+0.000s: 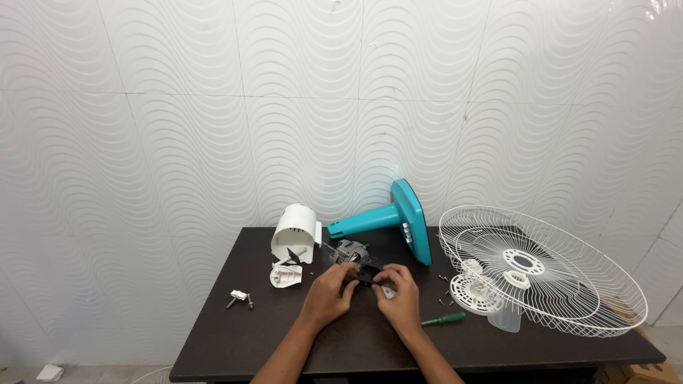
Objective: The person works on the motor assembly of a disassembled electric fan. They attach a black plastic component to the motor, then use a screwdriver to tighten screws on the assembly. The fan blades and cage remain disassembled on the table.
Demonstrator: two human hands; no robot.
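Note:
My left hand (329,290) and my right hand (397,293) meet over the middle of the dark table (235,341), both pinching a small black part (366,276) between their fingertips. Just behind the hands lies a grey fan motor (351,251). A white motor cover (294,231) lies on its side to the left of the motor, with a smaller white plastic piece (285,274) in front of it.
A teal fan stand with its base (402,219) lies on its side at the back. White wire fan guards (562,274) sit at the right, overhanging the edge. A green-handled screwdriver (444,319) and loose screws lie by my right hand. A small white knob (240,296) rests at the left.

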